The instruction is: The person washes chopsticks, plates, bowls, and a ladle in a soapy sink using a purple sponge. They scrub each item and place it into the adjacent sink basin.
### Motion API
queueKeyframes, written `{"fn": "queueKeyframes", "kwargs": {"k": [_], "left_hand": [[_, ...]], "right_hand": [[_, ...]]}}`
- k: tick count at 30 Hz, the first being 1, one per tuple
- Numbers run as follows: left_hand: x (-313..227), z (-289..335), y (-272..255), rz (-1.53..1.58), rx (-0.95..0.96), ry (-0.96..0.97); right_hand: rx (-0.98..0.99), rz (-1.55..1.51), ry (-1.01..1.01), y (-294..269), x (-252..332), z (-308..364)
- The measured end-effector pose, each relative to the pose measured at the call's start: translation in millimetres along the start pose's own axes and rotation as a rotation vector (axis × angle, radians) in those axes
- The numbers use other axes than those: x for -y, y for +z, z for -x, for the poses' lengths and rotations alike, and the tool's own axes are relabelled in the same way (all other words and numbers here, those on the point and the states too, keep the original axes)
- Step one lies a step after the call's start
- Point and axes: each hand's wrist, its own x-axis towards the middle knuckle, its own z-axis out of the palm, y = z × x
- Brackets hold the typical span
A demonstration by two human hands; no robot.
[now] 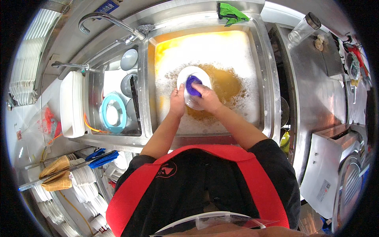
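Observation:
A white plate is held tilted over the sudsy water of the large steel sink. My left hand grips its left edge, thumb on the upper face. In my right hand is a purple scrubbing cloth, pressed against the middle of the plate. The fingers of that hand are closed on the cloth. White foam covers much of the water, with brownish water showing around the plate. The plate's lower part is partly hidden by foam and my right hand.
Left of the sink, a second basin holds a turquoise-rimmed bowl and grey bowls. A curved faucet rises behind. Green gloves lie on the back rim. White trays stand at left; stacked plates sit below. A steel counter runs along the right.

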Motion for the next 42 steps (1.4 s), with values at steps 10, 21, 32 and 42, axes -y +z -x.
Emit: {"fn": "queueKeyframes", "kwargs": {"k": [10,21,32,42], "left_hand": [[-92,19,-37,-0.689,0.294,0.503],[-134,-60,-220,-1.522,-0.557,0.565],[-72,-100,-167,-1.363,-0.100,1.012],[80,-110,-40,-1.627,0.561,-0.219]], "right_hand": [[0.356,0.443,0.405,-55,-48,58],[0.056,0.412,0.514,-89,-71,84],[-0.065,0.349,0.604,-95,-80,87],[-0.098,0.316,0.556,-92,-78,87]]}}
